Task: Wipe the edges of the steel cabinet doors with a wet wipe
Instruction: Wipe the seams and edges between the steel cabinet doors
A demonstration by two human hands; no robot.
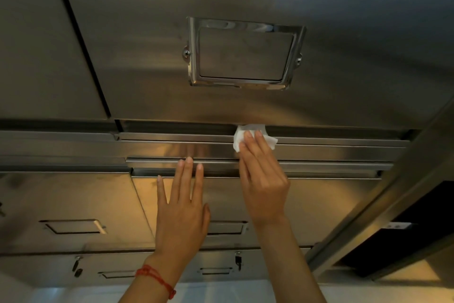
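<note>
Pressing one wet wipe [255, 139], right hand [264, 187] flat; left hand [183, 211] spread, empty.

Brushed steel fills the view under warm yellowish light, brightest low and centre, dim toward the upper corners. A chromed label frame [245, 53] sits on the large upper panel, above horizontal steel rails [331, 153]; lower down, recessed pull handles [72, 226] and small keys [237, 260] hanging in locks. At right a slanted steel post [383, 214] borders a dark opening [412, 236], with a pale surface [221, 291] along the bottom edge.
</note>
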